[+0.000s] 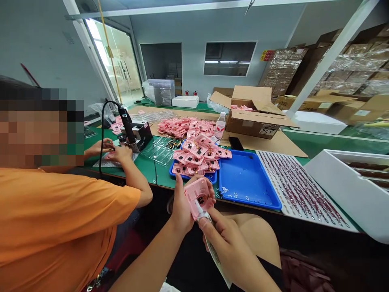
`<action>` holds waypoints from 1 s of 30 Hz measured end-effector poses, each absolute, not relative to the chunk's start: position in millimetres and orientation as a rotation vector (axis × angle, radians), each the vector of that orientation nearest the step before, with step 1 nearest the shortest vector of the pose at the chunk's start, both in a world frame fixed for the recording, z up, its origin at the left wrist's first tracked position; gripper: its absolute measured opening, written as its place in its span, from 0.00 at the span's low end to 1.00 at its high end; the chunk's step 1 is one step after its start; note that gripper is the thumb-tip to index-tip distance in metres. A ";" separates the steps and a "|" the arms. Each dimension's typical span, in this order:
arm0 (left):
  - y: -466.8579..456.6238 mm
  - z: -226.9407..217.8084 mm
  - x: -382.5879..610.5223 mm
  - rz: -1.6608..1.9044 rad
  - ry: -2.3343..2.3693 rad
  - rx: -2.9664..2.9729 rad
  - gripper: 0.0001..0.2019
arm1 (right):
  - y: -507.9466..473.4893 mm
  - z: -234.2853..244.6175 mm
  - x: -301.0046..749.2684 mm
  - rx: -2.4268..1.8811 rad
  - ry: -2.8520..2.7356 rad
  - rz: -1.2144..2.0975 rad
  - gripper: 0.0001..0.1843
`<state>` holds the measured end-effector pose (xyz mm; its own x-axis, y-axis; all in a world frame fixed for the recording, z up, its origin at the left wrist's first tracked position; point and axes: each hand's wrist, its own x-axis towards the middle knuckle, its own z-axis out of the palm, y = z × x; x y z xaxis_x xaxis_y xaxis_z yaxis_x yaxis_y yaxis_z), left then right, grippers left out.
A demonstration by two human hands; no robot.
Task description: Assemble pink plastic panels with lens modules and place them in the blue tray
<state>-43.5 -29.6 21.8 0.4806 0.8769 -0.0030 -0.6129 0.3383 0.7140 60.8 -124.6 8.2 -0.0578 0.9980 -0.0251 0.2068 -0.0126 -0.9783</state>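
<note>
My left hand (182, 202) is closed around the edges of a pink plastic casing (197, 190), its hollow inner side facing up. A small dark round part sits inside the casing. In my right hand (225, 231) is a glue tube (214, 251) with a white nozzle (199, 209). The nozzle's tip points into the casing, close to the dark part; whether it touches cannot be made out. Just beyond my hands, a blue tray (194, 175) is heaped with similar pink casings (197, 152), several showing small black parts and wires.
Right of the heap lies a second blue tray (246, 178) with a few small clear rings. Beside it are a sheet with dark red strands (304, 186) and a white foam box (343, 178). A bottle (220, 125) and cardboard box (252, 121) stand behind. A co-worker in orange (60, 219) sits left.
</note>
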 end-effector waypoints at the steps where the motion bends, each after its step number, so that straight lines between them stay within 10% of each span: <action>1: -31.1 21.6 -42.9 1.006 0.423 0.745 0.41 | -124.6 8.0 61.6 -1.351 -1.397 1.151 0.22; 30: -36.0 7.7 -37.4 1.011 0.445 1.043 0.44 | -132.3 18.4 71.2 -1.453 -1.300 1.171 0.18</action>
